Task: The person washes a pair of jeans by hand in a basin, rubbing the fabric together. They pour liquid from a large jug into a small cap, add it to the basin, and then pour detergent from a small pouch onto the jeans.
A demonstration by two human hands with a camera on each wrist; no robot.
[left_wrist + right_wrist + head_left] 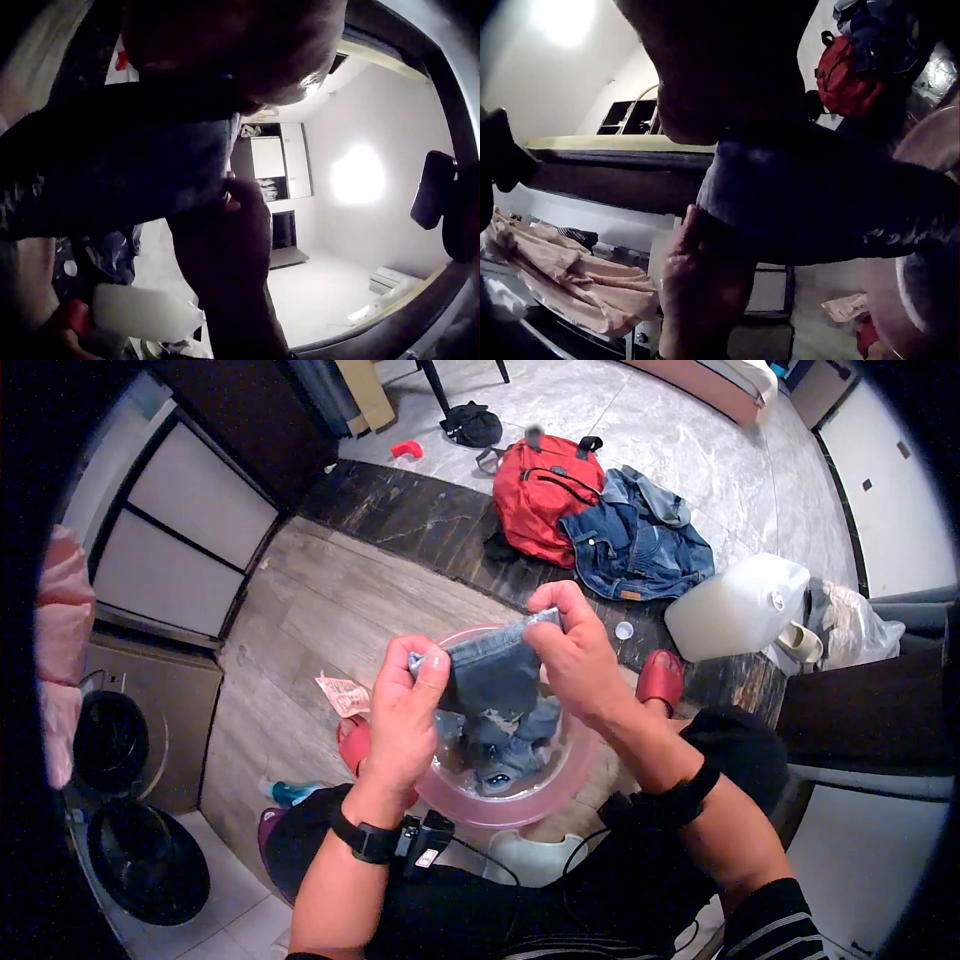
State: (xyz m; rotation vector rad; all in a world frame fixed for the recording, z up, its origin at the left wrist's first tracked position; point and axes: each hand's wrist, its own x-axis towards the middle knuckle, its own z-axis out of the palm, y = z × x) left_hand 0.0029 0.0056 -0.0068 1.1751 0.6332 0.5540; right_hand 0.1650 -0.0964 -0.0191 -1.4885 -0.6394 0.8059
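A wet blue denim garment (495, 675) is stretched between both hands, with its hemmed edge uppermost. My left hand (405, 695) pinches one end of that edge between thumb and fingers. At the other end, my right hand (580, 660) grips the hem. The cloth hangs down into a pink basin (500, 815), where the rest of it lies bunched in water. Frayed pale threads cross the denim below the hem. In the left wrist view the denim (165, 165) is dark and spans between the hands; the right wrist view shows the same denim (795, 195) from the other side.
Beyond the basin are a red backpack (545, 500), a denim jacket (640, 545) and a black cap (472, 425). A translucent jug (735, 610) stands at right, near a small white cap (624, 630). Red slippers (660, 680) flank the basin; a pink paper packet (343, 696) lies left.
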